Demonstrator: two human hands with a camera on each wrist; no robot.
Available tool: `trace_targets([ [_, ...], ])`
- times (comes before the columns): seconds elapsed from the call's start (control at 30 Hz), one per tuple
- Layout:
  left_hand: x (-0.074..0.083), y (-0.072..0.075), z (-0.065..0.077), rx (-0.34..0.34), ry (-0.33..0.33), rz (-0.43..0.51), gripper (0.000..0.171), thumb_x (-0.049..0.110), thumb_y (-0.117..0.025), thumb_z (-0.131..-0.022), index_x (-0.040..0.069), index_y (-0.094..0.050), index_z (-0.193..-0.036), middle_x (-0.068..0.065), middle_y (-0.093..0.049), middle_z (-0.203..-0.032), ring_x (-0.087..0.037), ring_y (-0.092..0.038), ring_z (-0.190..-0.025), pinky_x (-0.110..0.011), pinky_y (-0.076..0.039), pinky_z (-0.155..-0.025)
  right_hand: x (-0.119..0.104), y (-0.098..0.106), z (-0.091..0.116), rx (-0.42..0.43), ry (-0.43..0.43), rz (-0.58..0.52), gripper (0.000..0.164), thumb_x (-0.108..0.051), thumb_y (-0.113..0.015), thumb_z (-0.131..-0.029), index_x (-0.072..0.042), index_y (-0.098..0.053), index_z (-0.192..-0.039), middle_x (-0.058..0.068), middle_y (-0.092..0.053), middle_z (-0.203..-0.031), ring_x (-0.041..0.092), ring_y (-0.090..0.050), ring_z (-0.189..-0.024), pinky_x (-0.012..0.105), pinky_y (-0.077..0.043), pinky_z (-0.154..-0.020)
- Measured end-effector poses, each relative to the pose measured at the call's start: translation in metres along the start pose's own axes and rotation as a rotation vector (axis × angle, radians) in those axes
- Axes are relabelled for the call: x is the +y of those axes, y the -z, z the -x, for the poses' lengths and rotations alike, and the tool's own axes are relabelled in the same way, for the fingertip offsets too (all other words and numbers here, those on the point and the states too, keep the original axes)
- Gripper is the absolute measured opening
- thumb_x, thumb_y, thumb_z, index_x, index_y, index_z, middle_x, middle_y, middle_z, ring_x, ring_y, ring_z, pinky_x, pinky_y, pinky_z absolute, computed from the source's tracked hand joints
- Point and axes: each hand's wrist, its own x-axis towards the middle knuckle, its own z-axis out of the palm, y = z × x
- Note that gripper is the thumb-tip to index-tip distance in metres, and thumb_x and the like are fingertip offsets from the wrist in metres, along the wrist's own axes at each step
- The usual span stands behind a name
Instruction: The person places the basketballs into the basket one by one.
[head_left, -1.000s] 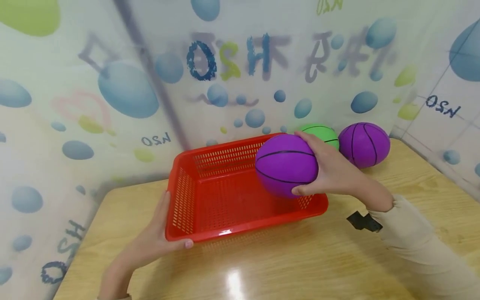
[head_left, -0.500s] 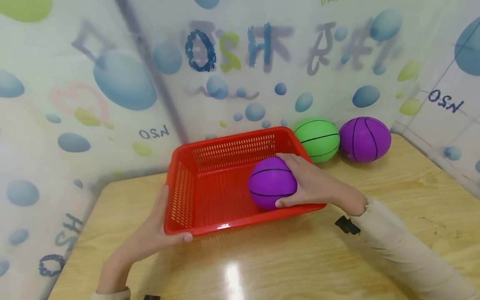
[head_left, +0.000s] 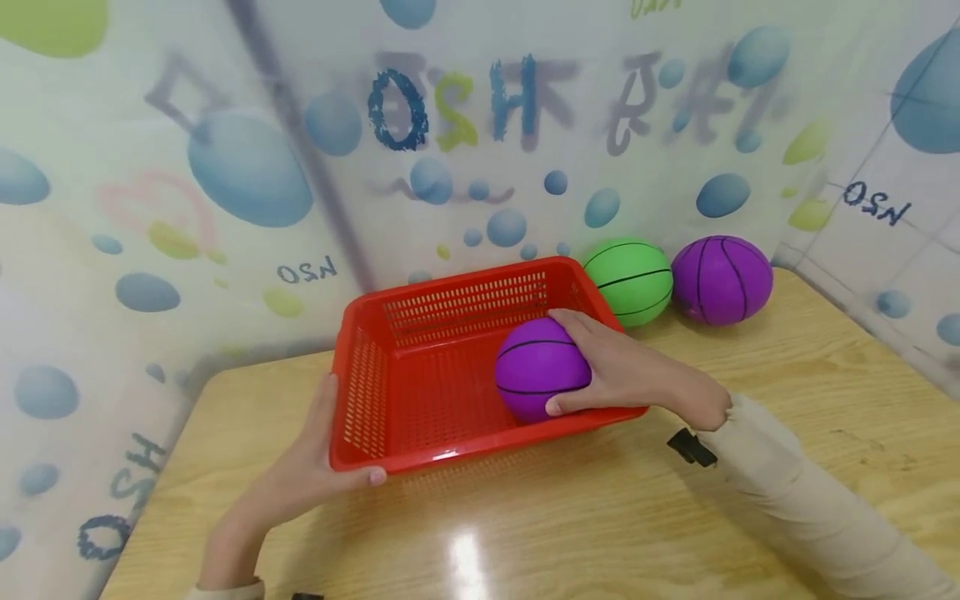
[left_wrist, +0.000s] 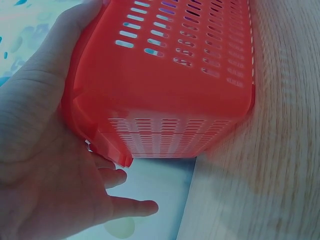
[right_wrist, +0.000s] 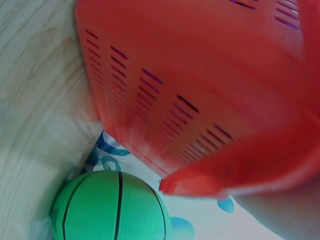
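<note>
A red plastic basket (head_left: pixel 442 387) with slotted walls stands on the table. At its left front corner my left hand (head_left: pixel 296 471) grips the rim, the thumb along the front edge. In the left wrist view, several fingers of the left hand (left_wrist: pixel 55 175) spread past the basket's outer side. My right hand (head_left: pixel 622 367) holds a purple basketball (head_left: pixel 536 367) with black lines, low inside the basket's right end. The right wrist view shows mostly the basket's outer wall (right_wrist: pixel 200 65); that basketball is hidden there except for purple through the slots.
Just beyond the basket's right end sits a green basketball (head_left: pixel 633 283), with a second purple basketball (head_left: pixel 722 281) beside it. A wall printed with coloured drops (head_left: pixel 465 108) rises behind the wooden table (head_left: pixel 390 542).
My right hand has lowered the purple basketball from above the basket's right side down into it, then stayed there. The left hand keeps its grip on the basket.
</note>
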Motion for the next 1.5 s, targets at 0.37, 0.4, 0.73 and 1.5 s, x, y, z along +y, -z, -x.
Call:
trace_targets([
  [0.37,0.000,0.001,-0.001,0.011,-0.008,-0.014,0.117,0.024,-0.084,-0.068,0.030,0.001,-0.149,-0.004,-0.004,-0.151,-0.027,-0.017,-0.130,-0.055,-0.034,-0.092,0.027,0.048,0.030,0.200,-0.092,-0.070,0.073,-0.037,-0.058,-0.091,-0.007,-0.023,-0.147,0.015,-0.037,-0.138,0.025,-0.053,-0.100,0.047,-0.039,-0.088],
  [0.4,0.000,0.002,-0.001,0.011,-0.011,-0.009,0.116,0.024,-0.084,-0.068,0.030,0.000,-0.149,-0.005,-0.005,-0.150,-0.027,-0.018,-0.130,-0.056,-0.034,-0.092,0.032,0.054,0.034,0.232,-0.100,-0.064,0.070,-0.035,-0.057,-0.092,-0.005,-0.024,-0.146,0.017,-0.037,-0.138,0.027,-0.053,-0.100,0.048,-0.039,-0.088],
  [0.73,0.000,0.004,-0.002,0.010,0.000,-0.022,0.113,0.026,-0.083,-0.068,0.030,-0.003,-0.148,-0.006,-0.009,-0.149,-0.026,-0.018,-0.130,-0.056,-0.031,-0.094,0.090,0.092,0.062,0.391,-0.291,0.001,0.080,-0.033,-0.059,-0.089,0.002,-0.016,-0.146,0.032,-0.024,-0.142,0.051,-0.025,-0.126,0.065,-0.021,-0.097],
  [1.5,-0.003,0.002,-0.001,0.007,-0.030,0.028,0.108,0.025,-0.084,-0.068,0.029,-0.009,-0.146,-0.005,-0.019,-0.143,-0.025,-0.025,-0.126,-0.052,-0.035,-0.092,0.178,0.063,0.050,0.505,-0.446,0.131,0.114,-0.031,-0.087,-0.058,0.020,-0.013,-0.130,0.042,-0.029,-0.116,0.055,-0.034,-0.102,0.067,-0.033,-0.083],
])
